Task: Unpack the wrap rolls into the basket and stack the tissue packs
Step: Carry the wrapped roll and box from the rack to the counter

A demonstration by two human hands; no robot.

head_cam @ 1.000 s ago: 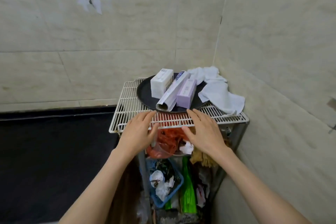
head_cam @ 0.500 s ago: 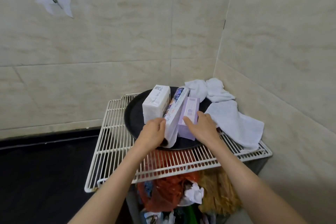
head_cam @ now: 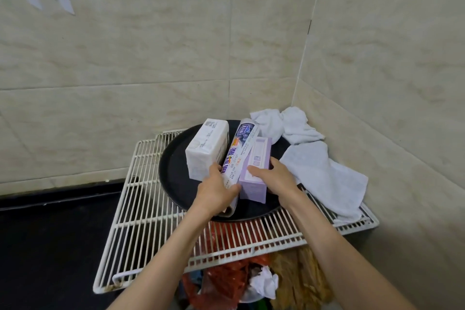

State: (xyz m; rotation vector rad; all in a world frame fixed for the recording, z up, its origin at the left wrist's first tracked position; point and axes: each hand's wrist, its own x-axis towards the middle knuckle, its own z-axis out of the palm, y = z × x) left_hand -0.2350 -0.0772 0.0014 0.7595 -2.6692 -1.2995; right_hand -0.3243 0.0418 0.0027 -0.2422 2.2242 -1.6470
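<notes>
near end of wrap roll [head_cam: 237,158] hidden under left hand [head_cam: 216,192], fingers curled around it. right hand [head_cam: 275,178] clasping purple tissue pack [head_cam: 255,171] just right. white tissue pack [head_cam: 206,150] far left, all on black tray [head_cam: 173,178] atop wire rack [head_cam: 141,209]. white towel [head_cam: 319,166] right; clutter below rack unclear.

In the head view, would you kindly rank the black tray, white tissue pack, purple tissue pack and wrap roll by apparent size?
1. Black tray
2. White tissue pack
3. Purple tissue pack and wrap roll: too alike to rank, both partly covered by hands.
</notes>
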